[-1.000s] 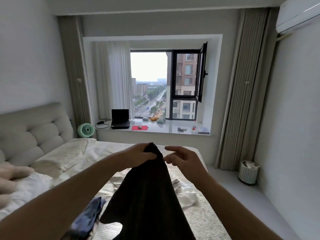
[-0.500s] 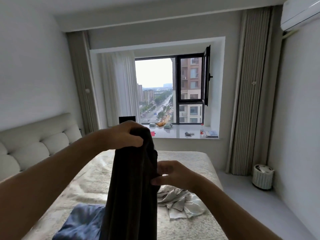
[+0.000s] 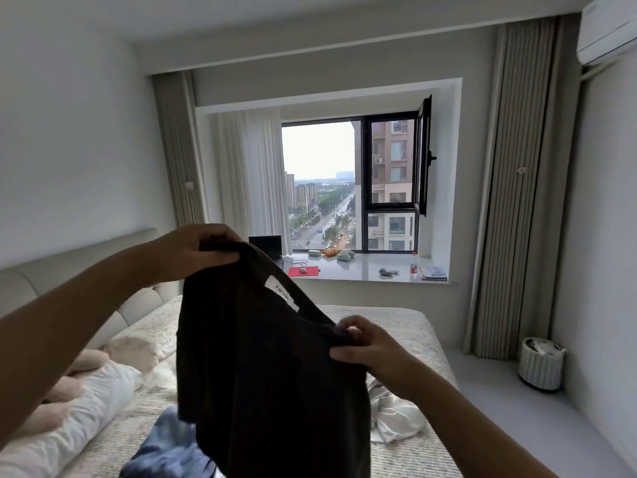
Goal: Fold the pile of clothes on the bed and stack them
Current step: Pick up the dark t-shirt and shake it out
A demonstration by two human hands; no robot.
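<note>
Aloft, left hand (image 3: pixel 198 248) and lower right hand (image 3: pixel 365 343), fingers pinching dark shirt (image 3: pixel 262 367).

Open air above the bed, clutter on the cover

The hanging dark shirt (image 3: pixel 272 374) blocks the middle; under it a blue garment (image 3: pixel 165 450) and a white garment (image 3: pixel 396 415) lie on the bed (image 3: pixel 396 326). Pillows (image 3: pixel 79 401) crowd the left side; the far half of the cover lies bare.
</note>
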